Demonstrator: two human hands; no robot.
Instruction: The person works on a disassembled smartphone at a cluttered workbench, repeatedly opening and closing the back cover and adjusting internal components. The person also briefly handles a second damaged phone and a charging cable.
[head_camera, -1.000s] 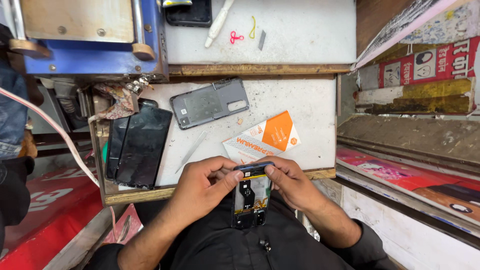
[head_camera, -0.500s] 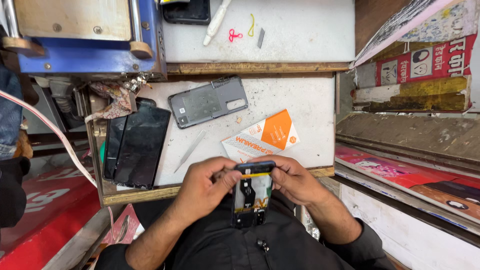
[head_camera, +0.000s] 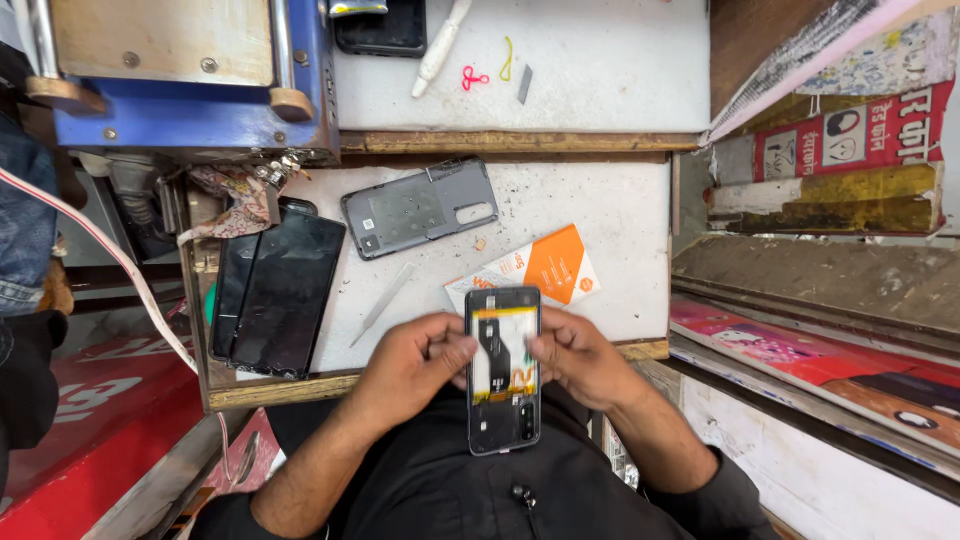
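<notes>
Two hands hold one opened phone (head_camera: 503, 368) upright over our lap, just off the counter's (head_camera: 600, 210) near edge. Back cover off: pale battery, black flex strip, orange-yellow ribbon, dark board at bottom. Our left hand (head_camera: 415, 365) pinches its left side, our right hand (head_camera: 575, 358) its right, fingers closed on it. Grey back cover (head_camera: 420, 207) lies mid-counter.

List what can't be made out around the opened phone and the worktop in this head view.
- Opened phone: side edges hidden by left hand and right hand; small internal parts too small to identify.
- Orange-and-white packet: lower end hidden behind the phone.
- Black case: cut off by the top edge.
- Dark screen panels: how many are stacked cannot be told.
</notes>
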